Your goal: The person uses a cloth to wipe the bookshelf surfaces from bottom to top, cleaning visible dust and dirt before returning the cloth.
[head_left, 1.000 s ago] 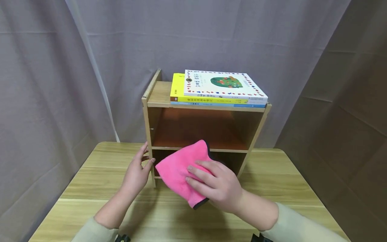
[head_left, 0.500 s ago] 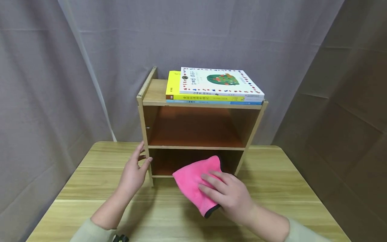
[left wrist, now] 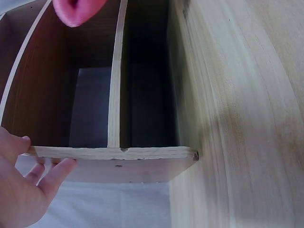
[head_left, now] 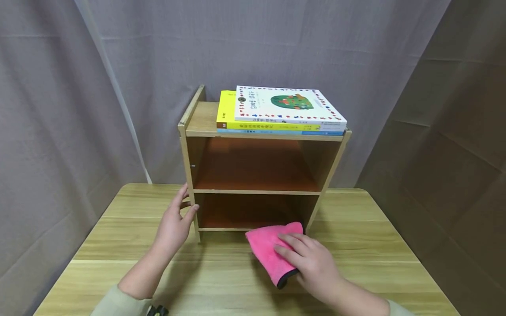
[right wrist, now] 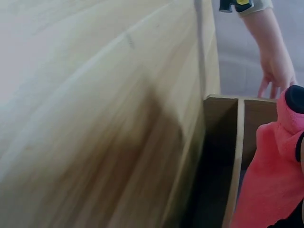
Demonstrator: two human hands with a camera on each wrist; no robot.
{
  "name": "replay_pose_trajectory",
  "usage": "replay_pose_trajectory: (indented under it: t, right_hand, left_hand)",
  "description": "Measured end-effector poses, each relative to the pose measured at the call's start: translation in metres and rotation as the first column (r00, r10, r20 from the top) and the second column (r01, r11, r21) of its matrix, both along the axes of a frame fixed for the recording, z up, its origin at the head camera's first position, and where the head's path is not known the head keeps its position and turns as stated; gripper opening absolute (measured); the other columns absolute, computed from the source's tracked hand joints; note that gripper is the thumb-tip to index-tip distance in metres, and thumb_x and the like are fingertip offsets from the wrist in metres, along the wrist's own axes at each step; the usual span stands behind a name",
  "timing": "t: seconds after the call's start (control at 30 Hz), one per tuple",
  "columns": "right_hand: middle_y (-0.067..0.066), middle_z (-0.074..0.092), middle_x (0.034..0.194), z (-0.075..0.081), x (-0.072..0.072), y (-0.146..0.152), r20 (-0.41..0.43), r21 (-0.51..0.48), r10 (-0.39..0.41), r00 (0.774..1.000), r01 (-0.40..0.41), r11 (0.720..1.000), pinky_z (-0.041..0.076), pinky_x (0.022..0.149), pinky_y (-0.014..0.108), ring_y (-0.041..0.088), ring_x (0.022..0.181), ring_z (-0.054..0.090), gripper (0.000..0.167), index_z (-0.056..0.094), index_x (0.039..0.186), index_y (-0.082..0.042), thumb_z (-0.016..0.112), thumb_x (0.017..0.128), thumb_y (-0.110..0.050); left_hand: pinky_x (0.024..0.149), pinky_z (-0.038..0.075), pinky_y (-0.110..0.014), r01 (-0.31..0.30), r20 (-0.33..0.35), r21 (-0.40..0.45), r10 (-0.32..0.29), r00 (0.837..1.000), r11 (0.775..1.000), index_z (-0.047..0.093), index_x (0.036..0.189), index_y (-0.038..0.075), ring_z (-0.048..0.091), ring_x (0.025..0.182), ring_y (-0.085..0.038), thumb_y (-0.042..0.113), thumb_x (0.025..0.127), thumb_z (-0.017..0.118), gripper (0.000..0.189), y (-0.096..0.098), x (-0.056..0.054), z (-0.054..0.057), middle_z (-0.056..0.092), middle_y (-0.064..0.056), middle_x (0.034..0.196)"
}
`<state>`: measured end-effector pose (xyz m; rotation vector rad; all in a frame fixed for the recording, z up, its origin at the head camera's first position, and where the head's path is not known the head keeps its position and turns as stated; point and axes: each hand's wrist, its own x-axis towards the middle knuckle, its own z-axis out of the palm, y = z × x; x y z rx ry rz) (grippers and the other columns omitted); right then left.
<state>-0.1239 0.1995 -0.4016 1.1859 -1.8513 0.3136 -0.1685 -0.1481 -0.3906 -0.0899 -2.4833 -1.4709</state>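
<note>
A small wooden shelf unit with two open compartments stands on the table. My left hand holds its left side panel; in the left wrist view the thumb lies at the inner edge and the fingers against the outer face. Low in front of the bottom shelf board, at the right, my right hand grips a pink cloth with black edging. Its fingers are spread over the cloth and the thumb is hidden. The cloth's upper corner overlaps the lower compartment's right end.
Several books lie stacked on the unit's top, a white picture book uppermost over a yellow one. Grey curtains hang behind and at the sides. The wooden table extends to both sides of the unit.
My right hand has moved the pink cloth down and to the right, from in front of the middle board to the bottom board's right end. The left hand stays on the side panel.
</note>
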Motion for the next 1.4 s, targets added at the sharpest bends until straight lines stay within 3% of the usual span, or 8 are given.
replay_pose_trajectory:
  t: [0.13,0.27,0.53,0.73,1.17,1.4]
  right_hand:
    - [0.010,0.070,0.113,-0.009,0.001,0.007,0.064,0.044,-0.053,0.997,0.050,0.998,0.055,0.077,0.042,0.028,0.096,0.066,0.038,0.076,0.106,-0.011,0.038,0.098,-0.008]
    - [0.009,0.069,0.117,-0.018,0.003,0.011,0.135,0.087,-0.104,0.985,0.093,0.992,0.056,0.080,0.042,0.027,0.100,0.066,0.039,0.075,0.109,-0.012,0.046,0.085,-0.004]
    - [0.006,0.068,0.119,-0.032,0.005,0.014,0.253,0.165,-0.232,0.939,0.194,0.967,0.057,0.082,0.042,0.026,0.103,0.066,0.048,0.073,0.112,-0.014,0.060,0.069,0.004]
    - [0.006,0.067,0.120,-0.038,0.002,0.013,0.297,0.212,-0.295,0.908,0.238,0.948,0.057,0.081,0.041,0.024,0.104,0.065,0.046,0.072,0.114,-0.015,0.069,0.071,0.002]
    - [0.009,0.067,0.119,-0.048,-0.003,0.011,0.328,0.292,-0.378,0.866,0.288,0.912,0.058,0.078,0.041,0.026,0.102,0.066,0.051,0.071,0.118,-0.013,0.077,0.069,-0.002]
    - [0.008,0.067,0.121,-0.051,0.001,0.009,0.394,0.371,-0.443,0.806,0.302,0.878,0.057,0.079,0.043,0.028,0.105,0.066,0.054,0.069,0.123,-0.014,0.080,0.071,-0.015]
  left_hand:
    - [0.099,0.047,-0.053,0.000,-0.006,0.004,0.000,1.000,1.000,0.021,0.159,0.027,0.051,0.128,-0.034,0.020,0.101,0.059,0.070,0.000,0.000,0.000,0.041,-0.014,0.150]
    - [0.098,0.048,-0.053,-0.003,-0.011,0.001,0.003,1.000,1.000,0.021,0.159,0.026,0.052,0.127,-0.033,0.020,0.101,0.060,0.070,-0.001,0.000,0.000,0.042,-0.014,0.150]
    - [0.099,0.047,-0.053,0.001,-0.008,-0.003,-0.001,1.000,1.000,0.021,0.159,0.025,0.052,0.127,-0.034,0.019,0.101,0.059,0.070,-0.001,0.000,0.000,0.041,-0.015,0.150]
    - [0.098,0.048,-0.053,-0.004,-0.007,-0.009,0.003,1.000,1.000,0.021,0.159,0.025,0.052,0.127,-0.033,0.021,0.101,0.059,0.070,-0.001,0.000,-0.001,0.041,-0.015,0.150]
    - [0.099,0.047,-0.054,-0.001,0.000,-0.008,0.001,1.000,1.000,0.020,0.159,0.027,0.052,0.128,-0.033,0.021,0.101,0.060,0.070,-0.001,-0.001,-0.002,0.041,-0.015,0.151]
    - [0.100,0.046,-0.054,0.000,0.001,-0.004,0.000,1.000,1.000,0.020,0.159,0.027,0.051,0.128,-0.033,0.021,0.101,0.059,0.070,0.000,-0.001,-0.001,0.040,-0.014,0.151]
